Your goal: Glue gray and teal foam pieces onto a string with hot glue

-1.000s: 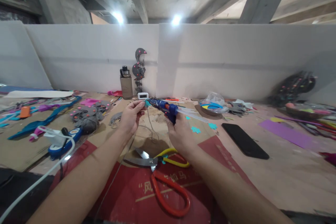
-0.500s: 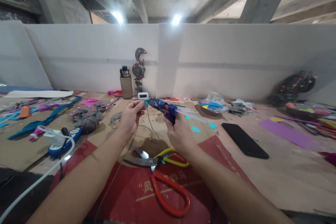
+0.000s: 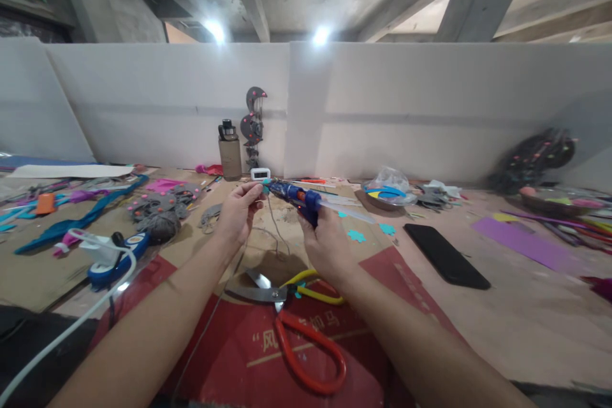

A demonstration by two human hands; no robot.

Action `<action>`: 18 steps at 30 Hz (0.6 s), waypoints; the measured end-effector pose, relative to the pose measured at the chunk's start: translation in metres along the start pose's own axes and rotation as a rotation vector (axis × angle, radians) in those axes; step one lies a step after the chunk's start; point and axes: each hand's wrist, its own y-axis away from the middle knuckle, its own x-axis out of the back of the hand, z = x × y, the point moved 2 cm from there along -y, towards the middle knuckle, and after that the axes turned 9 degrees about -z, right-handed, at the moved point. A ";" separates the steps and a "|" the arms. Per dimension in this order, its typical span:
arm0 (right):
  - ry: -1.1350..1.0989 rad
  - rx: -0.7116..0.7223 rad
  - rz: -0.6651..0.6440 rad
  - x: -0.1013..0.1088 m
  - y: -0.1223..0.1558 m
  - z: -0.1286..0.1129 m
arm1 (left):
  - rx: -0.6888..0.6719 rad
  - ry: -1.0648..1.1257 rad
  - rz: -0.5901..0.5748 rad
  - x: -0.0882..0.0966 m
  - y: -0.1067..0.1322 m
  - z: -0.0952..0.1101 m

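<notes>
Between the thumb and fingers of my left hand (image 3: 239, 209) is a small teal cutout (image 3: 266, 186), pinched at its edge. My right hand (image 3: 326, 239) is wrapped round a blue hot glue gun (image 3: 299, 196), a clear glue stick (image 3: 351, 211) jutting from its back. The gun's nozzle points left and meets or nearly meets the cutout; I cannot tell which. A thin grey cord (image 3: 274, 223) hangs below the cutout. Under my hands lie scissors (image 3: 278, 296) with one red and one yellow handle. Teal flower cutouts (image 3: 356, 236) lie right of my right hand.
A black phone (image 3: 444, 256) lies to the right, near a purple sheet (image 3: 519, 242). On the left are a blue power strip (image 3: 119, 261) with a white cable and a ball of grey yarn (image 3: 160, 225). A bottle (image 3: 230, 153) stands at the back by the white partition (image 3: 382, 89).
Both hands hold almost the same place. The glue gun has tilted very slightly, its back end shifting a little left, with the nozzle still at the teal cutout.
</notes>
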 end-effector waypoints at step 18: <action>-0.030 0.018 -0.001 0.001 0.001 -0.002 | 0.005 0.001 -0.016 0.000 -0.001 -0.001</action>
